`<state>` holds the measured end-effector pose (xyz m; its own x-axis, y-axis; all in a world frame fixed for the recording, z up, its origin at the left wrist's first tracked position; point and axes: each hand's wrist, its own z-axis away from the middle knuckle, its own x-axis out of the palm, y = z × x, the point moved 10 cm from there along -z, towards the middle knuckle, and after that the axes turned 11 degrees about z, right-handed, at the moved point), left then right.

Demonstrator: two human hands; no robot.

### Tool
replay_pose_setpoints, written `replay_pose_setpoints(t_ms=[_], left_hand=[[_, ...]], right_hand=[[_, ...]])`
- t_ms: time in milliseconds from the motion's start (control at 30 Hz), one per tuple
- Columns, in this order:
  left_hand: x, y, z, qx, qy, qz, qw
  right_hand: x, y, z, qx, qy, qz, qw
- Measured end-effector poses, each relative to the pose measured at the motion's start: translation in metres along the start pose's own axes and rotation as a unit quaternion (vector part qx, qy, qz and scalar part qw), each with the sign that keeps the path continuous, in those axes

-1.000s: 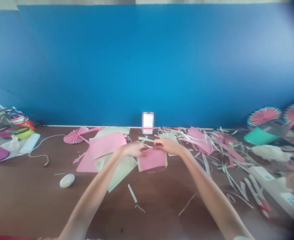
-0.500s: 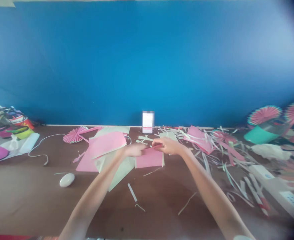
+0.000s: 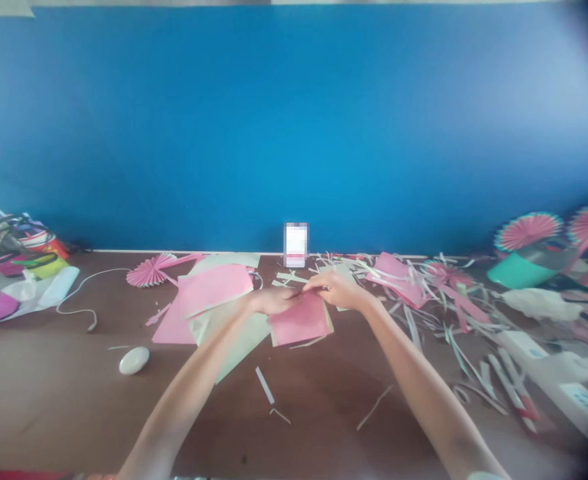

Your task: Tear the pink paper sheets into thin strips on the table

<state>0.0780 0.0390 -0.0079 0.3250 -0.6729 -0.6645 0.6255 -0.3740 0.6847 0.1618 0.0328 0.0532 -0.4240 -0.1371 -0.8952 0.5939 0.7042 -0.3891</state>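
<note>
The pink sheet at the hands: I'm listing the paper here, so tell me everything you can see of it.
The pink sheet is plain, matte and roughly four-sided, and looks like paper. A pale edge shows along its right side; backing or another sheet, I can't tell. It sits slightly turned over the brown table. The left hand and right hand cover its far edge, so their exact grip is unclear.

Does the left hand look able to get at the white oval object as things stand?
Probably yes: the white oval object lies uncovered on the brown table, nothing seen between it and the left forearm. The left hand, at the pink sheet, would likely have to leave that first.
</note>
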Motion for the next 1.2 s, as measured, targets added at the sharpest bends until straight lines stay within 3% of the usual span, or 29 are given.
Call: replay_pose_setpoints(t_ms=[133,267,467,667,1200], left_hand=[[-0.001,0.006,-0.001,0.015,0.005,0.037,0.999],[-0.007,0.005,-0.001,0.029,0.033,0.043,0.998],[-0.009,0.004,-0.005,0.050,0.056,0.014,0.997],[-0.012,0.008,-0.003,0.048,0.086,-0.019,0.995],[-0.018,0.012,-0.007,0.070,0.138,0.050,0.987]], right_hand=[[-0.006,-0.005,-0.001,-0.045,0.035,-0.003,0.998],[-0.008,-0.008,-0.001,-0.043,0.037,0.000,0.998],[-0.004,-0.008,-0.001,0.006,-0.015,0.021,1.000],[0.001,0.012,0.000,0.096,-0.037,0.048,0.994],[-0.003,0.007,-0.003,0.047,0.003,0.050,0.998]])
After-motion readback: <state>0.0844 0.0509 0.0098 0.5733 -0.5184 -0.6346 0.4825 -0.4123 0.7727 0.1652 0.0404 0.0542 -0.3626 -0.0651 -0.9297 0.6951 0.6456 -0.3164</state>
